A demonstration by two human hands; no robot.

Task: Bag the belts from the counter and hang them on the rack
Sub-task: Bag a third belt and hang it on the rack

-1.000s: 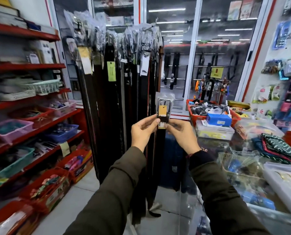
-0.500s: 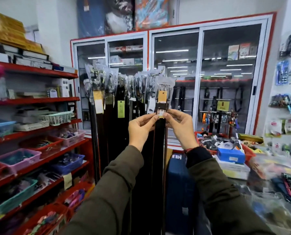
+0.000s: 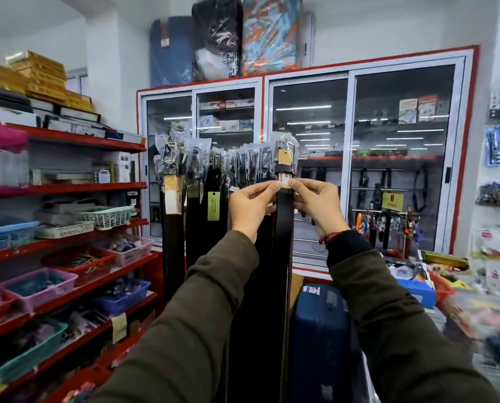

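Observation:
I hold a dark brown belt [image 3: 284,228] upright in front of me, its strap hanging straight down. Its buckle end is inside a clear plastic bag [image 3: 284,152] with a yellow tag. My left hand [image 3: 253,203] and my right hand [image 3: 318,203] pinch the belt from both sides at a white label just below the bag. Behind and to the left, the rack's bagged belts [image 3: 202,181] hang in a dense row, level with the held buckle.
Red shelves [image 3: 68,193] with baskets of small goods run along the left. Behind the rack stands a glass-door cabinet [image 3: 350,158]. Below my right arm is a blue suitcase [image 3: 318,330]; a cluttered counter [image 3: 446,289] lies at the right.
Both hands have lifted the bagged belt from chest height up to the level of the hanging belts' tops. The view has tilted upward with it.

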